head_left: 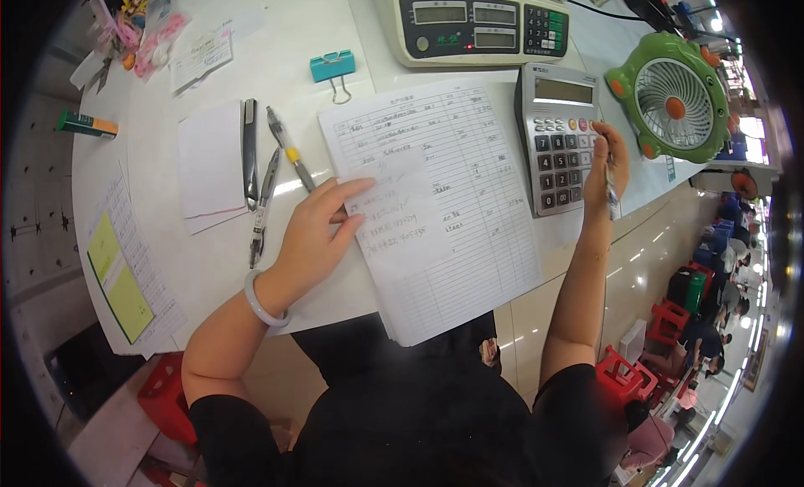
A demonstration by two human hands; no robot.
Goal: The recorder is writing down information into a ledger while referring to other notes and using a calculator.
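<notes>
My left hand lies flat on the white table, its fingers pinning the left edge of a small handwritten slip. The slip rests on a stack of printed table sheets. My right hand holds a pen pointing down and presses on the keys of a grey desk calculator to the right of the sheets. A pale bangle circles my left wrist.
A weighing scale stands behind the sheets, a green desk fan at the right. Left of my hand lie a pen, pliers, a metal tool, blank paper and a teal binder clip. Red stools stand below the table.
</notes>
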